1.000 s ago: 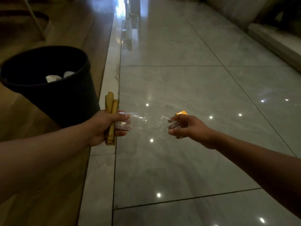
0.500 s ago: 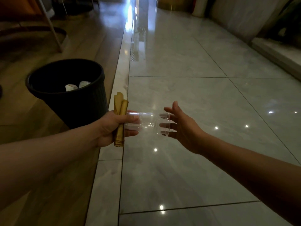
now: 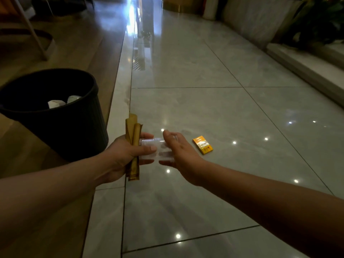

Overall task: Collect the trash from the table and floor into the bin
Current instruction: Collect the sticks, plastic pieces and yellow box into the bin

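The head camera looks down along a glossy pale tile floor [image 3: 204,112] that meets a strip of brown wood flooring [image 3: 78,45] on the left. Both bare forearms reach in from the bottom edge and the hands meet just below the middle of the picture.

The left hand [image 3: 122,155] is closed around two things at once: a bundle of tan rolled wrappers [image 3: 132,131], which stands roughly upright in the fist and sticks out above and below it, and the near end of a clear plastic cup [image 3: 150,148], pinched between thumb and fingers. The cup lies on its side in the air, pointing to the right.

The right hand [image 3: 181,155] is at the far end of the cup with its fingers spread and only loosely curved; the fingertips [image 3: 165,134] touch or nearly touch the cup, and I cannot tell whether they actually grip it.

A small orange box [image 3: 202,145] lies flat on the tiles just beyond the right hand, apart from it.

The black bin [image 3: 74,131] stands on the wood flooring to the left, near the left forearm. Inside it, pieces of white crumpled paper [image 3: 55,103] show at the bottom.
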